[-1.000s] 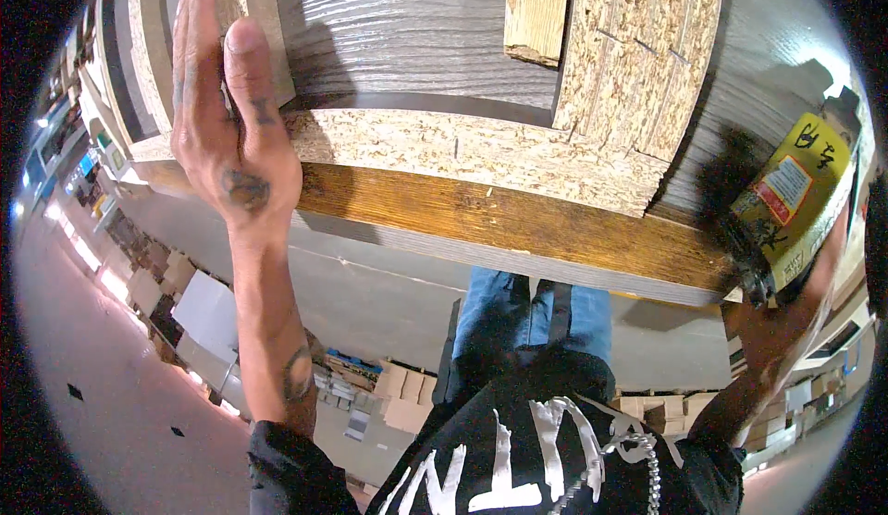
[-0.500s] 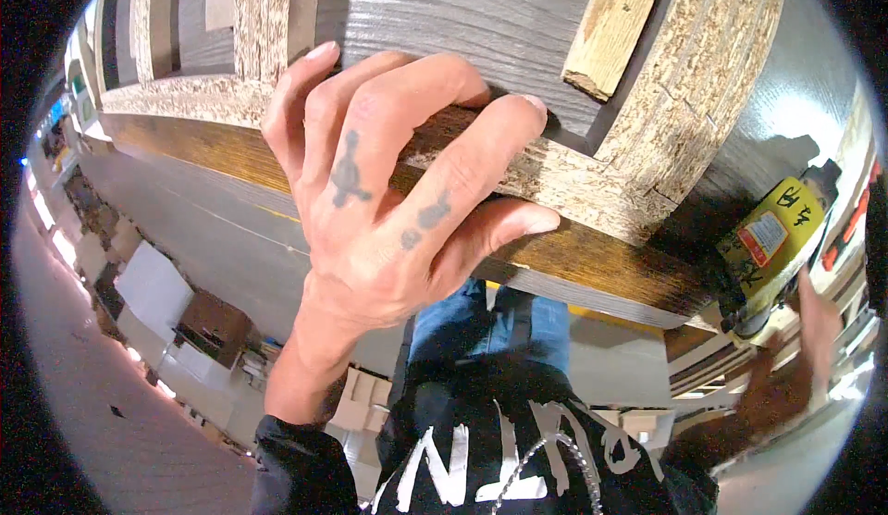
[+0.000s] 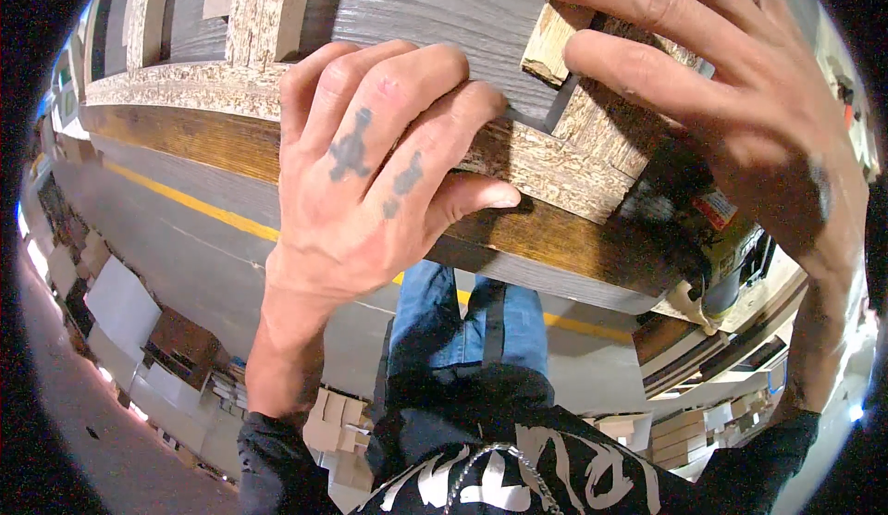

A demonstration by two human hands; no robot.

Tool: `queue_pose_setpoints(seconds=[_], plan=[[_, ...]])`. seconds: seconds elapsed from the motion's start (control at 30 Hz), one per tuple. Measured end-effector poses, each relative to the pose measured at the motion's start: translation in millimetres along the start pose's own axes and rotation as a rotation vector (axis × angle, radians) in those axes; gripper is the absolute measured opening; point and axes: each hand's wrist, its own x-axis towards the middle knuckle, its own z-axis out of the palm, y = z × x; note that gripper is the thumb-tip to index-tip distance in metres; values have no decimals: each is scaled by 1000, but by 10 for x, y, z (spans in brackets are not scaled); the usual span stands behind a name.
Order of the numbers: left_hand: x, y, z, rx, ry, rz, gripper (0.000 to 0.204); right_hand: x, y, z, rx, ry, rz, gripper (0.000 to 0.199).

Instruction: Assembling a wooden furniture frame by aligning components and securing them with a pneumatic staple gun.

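Note:
My left hand (image 3: pixel 370 173) curls its fingers over the near edge of a chipboard strip (image 3: pixel 564 163) and grips it, thumb underneath. The strip lies on a grey wood-grain panel (image 3: pixel 416 1). My right hand (image 3: pixel 731 89) reaches in from the right with its fingers spread. Its fingertips rest on a small pale wooden block (image 3: pixel 548 48) that stands on the panel. A yellow and black power tool (image 3: pixel 717 233) sits just below my right palm at the bench edge; no fingers close around it.
The pieces lie on a bench with a brown wooden front edge (image 3: pixel 185 136). More chipboard strips (image 3: pixel 259 6) stand at the back left. Below are a grey floor with a yellow line (image 3: pixel 185 202), cardboard boxes and sheets (image 3: pixel 120 302), and my legs in jeans (image 3: pixel 462 321).
My right hand has come up from the low right, away from the power tool, and onto the wooden block. My left hand moved from lying flat at the back left to gripping the strip's edge.

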Motion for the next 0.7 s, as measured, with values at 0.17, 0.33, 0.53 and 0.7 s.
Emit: queue_pose_setpoints(seconds=[0.17,0.33,0.53,0.7], plan=[[-5,16,11,43,-66,56,56,-20,49,30,18,-15,4,65],[-32,40,27,73,-4,67,50,-56,84,23,40,-2,4,64],[-62,39,121,55,112,128,48,-71,89,7,42,-2,-5,62],[-49,83,118,62,111,124,47,-88,97,-29,36,-10,-3,61]])
